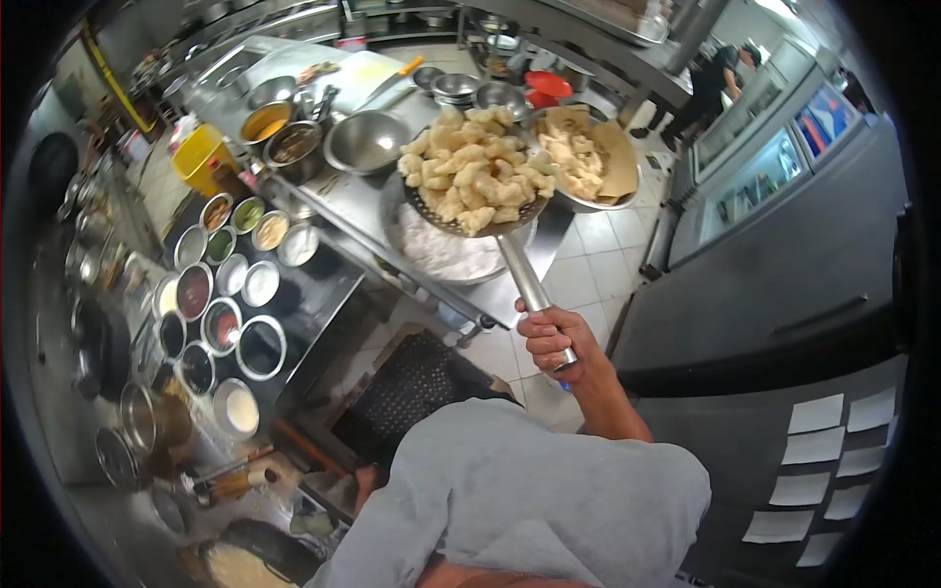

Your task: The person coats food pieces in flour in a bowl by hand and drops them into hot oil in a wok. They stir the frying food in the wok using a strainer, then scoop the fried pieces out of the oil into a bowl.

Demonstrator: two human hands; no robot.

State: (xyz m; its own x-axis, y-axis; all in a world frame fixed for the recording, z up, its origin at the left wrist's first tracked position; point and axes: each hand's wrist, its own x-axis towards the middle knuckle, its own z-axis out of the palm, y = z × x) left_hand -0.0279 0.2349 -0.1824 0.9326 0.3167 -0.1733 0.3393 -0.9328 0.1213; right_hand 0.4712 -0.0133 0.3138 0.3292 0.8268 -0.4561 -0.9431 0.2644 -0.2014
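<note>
My right hand (pixel 561 343) is closed around the metal handle of a perforated strainer ladle (pixel 526 279). Its bowl is heaped with pale golden battered fried pieces (pixel 475 174). Beneath the ladle is a wide metal bowl of white flour-like powder (pixel 441 250), partly covered by it. Just right of the ladle stands a bowl lined with brown paper (pixel 618 167), holding more fried pieces (pixel 571 162). At my left side a small patch of skin (pixel 366 480) shows beside my grey shirt, probably part of my left hand or arm; no fingers can be made out.
Several sauce and ingredient containers (pixel 223 318) crowd the counter at left. Metal bowls (pixel 368 142), an orange-handled knife (pixel 392 81) and a red bowl (pixel 547 86) sit on the table ahead. A dark fridge (pixel 745 265) stands at right; another person (pixel 711 88) is behind.
</note>
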